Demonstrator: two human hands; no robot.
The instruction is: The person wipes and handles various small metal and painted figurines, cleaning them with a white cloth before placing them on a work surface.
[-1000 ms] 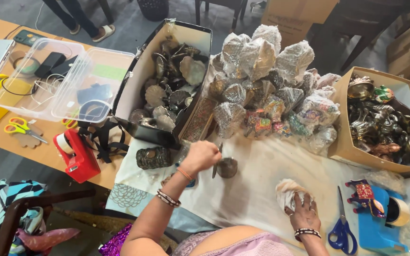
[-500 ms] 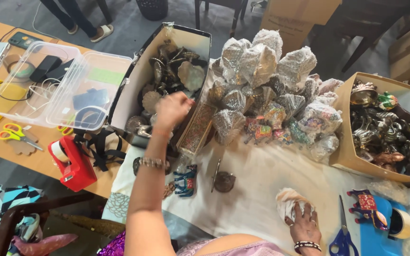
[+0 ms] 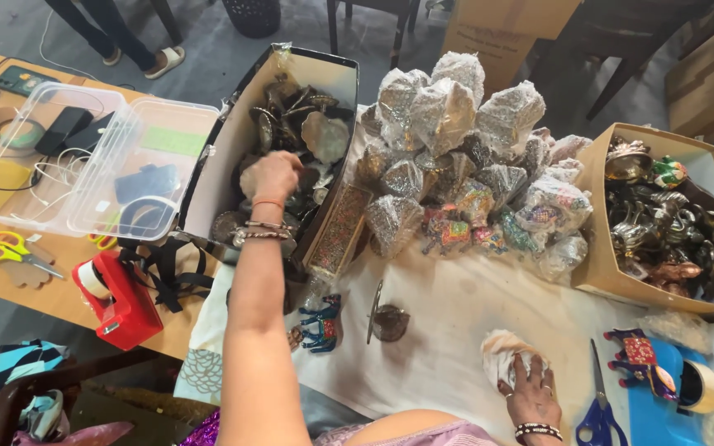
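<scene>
White-clothed table (image 3: pixel 456 306) under scissors (image 3: pixel 598 413)

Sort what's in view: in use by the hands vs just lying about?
In use:
left hand reaching into black box of metal shell dishes
right hand pressing crumpled white cloth

Lying about:
blue scissors
red tape dispenser
clear plastic box
bubble-wrapped pile

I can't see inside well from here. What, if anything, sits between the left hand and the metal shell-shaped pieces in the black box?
Nothing visible does. The left hand is already inside the open black box, right on the heap of metal shell-shaped pieces. The box has no lid over it. Whether the fingers have closed on one cannot be told.
</scene>
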